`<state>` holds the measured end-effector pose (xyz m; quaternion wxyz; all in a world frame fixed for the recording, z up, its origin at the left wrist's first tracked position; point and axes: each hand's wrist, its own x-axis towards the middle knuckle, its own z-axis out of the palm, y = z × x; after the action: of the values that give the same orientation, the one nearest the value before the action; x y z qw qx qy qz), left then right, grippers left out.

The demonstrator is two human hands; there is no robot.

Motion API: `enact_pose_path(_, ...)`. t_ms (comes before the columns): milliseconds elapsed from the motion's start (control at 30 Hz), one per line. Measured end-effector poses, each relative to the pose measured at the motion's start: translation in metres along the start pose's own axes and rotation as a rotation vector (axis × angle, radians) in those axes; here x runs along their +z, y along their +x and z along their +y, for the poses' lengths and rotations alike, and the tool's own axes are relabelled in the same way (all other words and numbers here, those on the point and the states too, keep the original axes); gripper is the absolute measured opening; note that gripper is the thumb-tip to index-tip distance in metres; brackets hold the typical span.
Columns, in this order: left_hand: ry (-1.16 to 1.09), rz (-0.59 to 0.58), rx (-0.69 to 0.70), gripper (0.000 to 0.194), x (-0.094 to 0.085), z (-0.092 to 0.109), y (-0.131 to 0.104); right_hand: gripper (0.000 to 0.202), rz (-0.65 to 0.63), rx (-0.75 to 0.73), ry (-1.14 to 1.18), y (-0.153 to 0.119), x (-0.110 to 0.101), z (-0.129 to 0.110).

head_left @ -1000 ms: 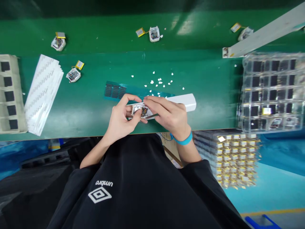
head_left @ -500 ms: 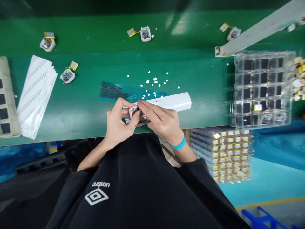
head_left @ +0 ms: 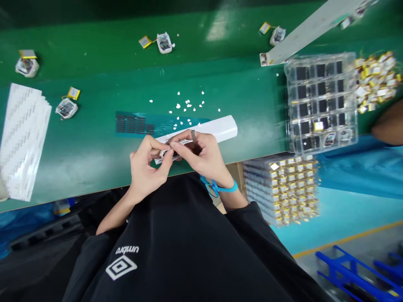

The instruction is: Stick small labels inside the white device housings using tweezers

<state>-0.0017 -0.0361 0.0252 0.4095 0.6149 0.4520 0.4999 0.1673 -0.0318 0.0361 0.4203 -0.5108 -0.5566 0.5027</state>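
Observation:
My left hand (head_left: 149,163) is closed, thumb and fingers pinching a small white watch case (head_left: 163,153), mostly covered by the fingers. My right hand (head_left: 201,154) meets it from the other side, thumb and forefinger pressed together at the case. A flat grey metal tool (head_left: 193,135), apparently tweezers, sticks out between the right fingers. Beneath both hands lies a white curled sheet (head_left: 220,127). Just beyond is a teal film strip (head_left: 151,119) bearing rows of black pieces (head_left: 130,124). Small white stickers (head_left: 178,106) are scattered past the sheet.
Watch cases with wired batteries (head_left: 164,42) lie along the back and left (head_left: 66,108). White printed sheets (head_left: 23,138) are fanned at left. On the right are a clear compartment tray (head_left: 323,134), a battery pile (head_left: 378,82), stacked trays (head_left: 280,188) and a slanted white bar (head_left: 308,31).
The view has shifted right. My right hand has turned, so its thumb now presses at the case. The metal tool, earlier pointing down under the fingers, now shows above them.

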Motion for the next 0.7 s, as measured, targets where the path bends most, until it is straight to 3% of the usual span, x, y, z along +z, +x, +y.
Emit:
enact_pose_path(167, -0.033, -0.057, -0.074, 0.017, 0.002, 0.002, -0.001, 0.047, -0.037, 0.064, 0.206, -0.001, -0.005, 0.001)
enact_pose_path(367, -0.071, -0.115, -0.168, 0.025, 0.004, 0.002, -0.002, 0.052, 0.151, 0.016, 0.150, -0.003, 0.007, 0.012)
enact_pose_path(500, -0.111, -0.102, -0.229, 0.027, 0.008, -0.002, 0.000, 0.058, 0.246, -0.107, 0.035, -0.001, 0.000, 0.022)
enact_pose_path(567, -0.096, -0.117, -0.213, 0.022, 0.009, -0.006, 0.002, 0.059, 0.334, -0.169, -0.004, 0.000, -0.008, 0.027)
enact_pose_path(700, -0.063, -0.161, -0.169, 0.008, 0.010, -0.014, 0.007, 0.062, 0.699, -0.451, -0.100, -0.004, -0.024, 0.036)
